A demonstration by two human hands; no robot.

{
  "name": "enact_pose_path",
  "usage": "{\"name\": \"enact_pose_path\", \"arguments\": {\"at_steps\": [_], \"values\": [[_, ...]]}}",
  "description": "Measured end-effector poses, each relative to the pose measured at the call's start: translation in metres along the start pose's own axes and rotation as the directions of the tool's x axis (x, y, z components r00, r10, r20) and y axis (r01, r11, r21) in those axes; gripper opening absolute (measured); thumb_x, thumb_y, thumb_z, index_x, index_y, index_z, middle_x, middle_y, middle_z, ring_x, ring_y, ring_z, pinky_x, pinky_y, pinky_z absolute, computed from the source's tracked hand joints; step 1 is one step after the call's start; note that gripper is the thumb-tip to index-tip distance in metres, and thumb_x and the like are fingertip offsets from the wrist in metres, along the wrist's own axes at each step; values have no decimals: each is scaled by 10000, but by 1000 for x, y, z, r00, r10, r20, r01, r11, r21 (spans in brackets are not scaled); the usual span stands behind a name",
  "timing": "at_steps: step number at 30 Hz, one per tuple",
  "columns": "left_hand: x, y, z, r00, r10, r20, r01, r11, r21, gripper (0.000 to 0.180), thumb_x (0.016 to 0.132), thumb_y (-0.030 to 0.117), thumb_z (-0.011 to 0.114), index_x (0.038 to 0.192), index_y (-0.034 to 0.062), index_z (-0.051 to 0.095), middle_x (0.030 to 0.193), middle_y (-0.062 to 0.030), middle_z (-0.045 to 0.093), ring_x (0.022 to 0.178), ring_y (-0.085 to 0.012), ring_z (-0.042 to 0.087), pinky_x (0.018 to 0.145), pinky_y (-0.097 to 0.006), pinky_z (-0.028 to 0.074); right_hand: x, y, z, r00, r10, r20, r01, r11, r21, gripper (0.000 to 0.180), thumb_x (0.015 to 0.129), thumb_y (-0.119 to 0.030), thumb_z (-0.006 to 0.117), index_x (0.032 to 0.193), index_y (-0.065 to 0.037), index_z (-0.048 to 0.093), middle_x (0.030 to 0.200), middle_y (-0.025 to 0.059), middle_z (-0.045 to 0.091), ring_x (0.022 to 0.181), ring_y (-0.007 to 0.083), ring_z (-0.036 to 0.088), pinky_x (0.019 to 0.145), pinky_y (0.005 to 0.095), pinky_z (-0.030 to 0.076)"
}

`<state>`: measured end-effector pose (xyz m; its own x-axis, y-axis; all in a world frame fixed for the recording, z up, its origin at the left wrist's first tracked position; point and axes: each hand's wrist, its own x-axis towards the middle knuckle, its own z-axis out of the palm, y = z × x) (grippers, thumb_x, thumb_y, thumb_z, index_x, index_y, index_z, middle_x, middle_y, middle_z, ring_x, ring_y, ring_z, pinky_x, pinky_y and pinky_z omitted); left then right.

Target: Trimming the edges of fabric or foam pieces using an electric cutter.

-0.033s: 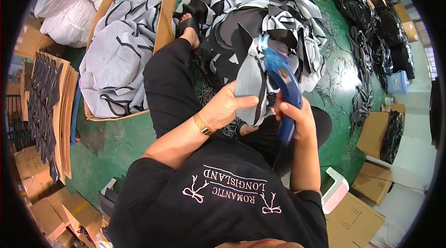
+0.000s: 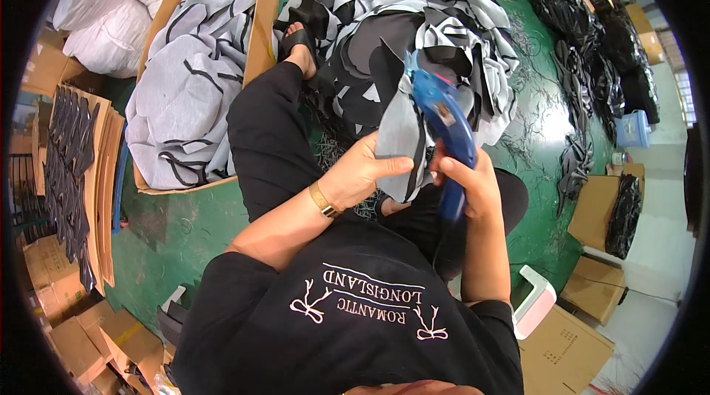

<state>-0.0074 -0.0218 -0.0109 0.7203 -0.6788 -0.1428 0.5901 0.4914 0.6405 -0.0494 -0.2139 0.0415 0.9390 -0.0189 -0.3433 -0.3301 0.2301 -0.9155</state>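
Observation:
My left hand [image 2: 359,175] is closed on a grey-and-black fabric piece [image 2: 399,149], its thumb pressed flat across the grey side. The piece stands up between my knees, with a dark upper corner. In my right hand [image 2: 473,182] are blue electric scissors [image 2: 450,115], fingers wrapped round the handle. Their pale head points away from me and sits against the upper right edge of the piece. Whether the blades are touching the cloth is hard to make out. Beyond both hands lies a large heap of grey and black fabric pieces [image 2: 373,44].
At left stands a cardboard box [image 2: 264,25] filled with grey fabric pieces [image 2: 181,92]. White sacks [image 2: 111,32] lie behind it. Thin black offcuts [image 2: 529,125] litter the green floor. Black plastic bags [image 2: 566,7] and cardboard boxes [image 2: 592,288] line the right side.
The electric scissors have shifted slightly left and toward the fabric piece's upper edge, and my right hand has moved with them. My left hand stays almost where it was.

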Motion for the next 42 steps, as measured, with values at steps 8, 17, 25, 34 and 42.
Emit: {"name": "enact_pose_path", "arguments": {"at_steps": [8,17,25,34,42], "values": [[-1,8,-3,992,-8,-124,23,993,120,171,923,155,593,1054,46,575,963,-9,634,893,-67,585,817,-254,469,15,27,11,996,-89,-5,82,937,-340,449,685,-101,772,1068,12,568,835,18,573,668,95,551,612,240,475],[0,15,-23,957,50,-285,-34,997,63,89,863,33,637,924,42,572,886,-22,654,779,-68,614,682,-223,491,-16,27,-18,997,42,-65,-46,997,-62,439,682,-156,737,1029,50,564,807,69,590,625,164,587,580,292,501],[3,19,-29,926,216,-309,-145,961,237,163,847,15,651,989,37,575,851,18,638,703,-19,560,599,-166,414,-48,21,-26,952,305,25,-296,939,-176,385,655,-48,713,1010,33,588,883,83,606,613,156,586,540,275,498],[-5,31,-24,929,252,-270,-139,915,378,142,842,29,658,968,44,594,807,48,620,632,6,497,556,-151,365,-45,25,-25,950,308,46,-298,943,-149,374,640,-57,709,982,31,585,861,79,610,595,152,580,536,272,494],[-9,39,-14,955,184,-233,-70,902,427,146,834,-4,647,972,16,605,856,39,615,722,5,521,627,-163,420,-43,21,-25,956,288,50,-275,945,-178,359,646,-50,701,973,44,585,783,73,602,592,141,573,530,268,492]]}}
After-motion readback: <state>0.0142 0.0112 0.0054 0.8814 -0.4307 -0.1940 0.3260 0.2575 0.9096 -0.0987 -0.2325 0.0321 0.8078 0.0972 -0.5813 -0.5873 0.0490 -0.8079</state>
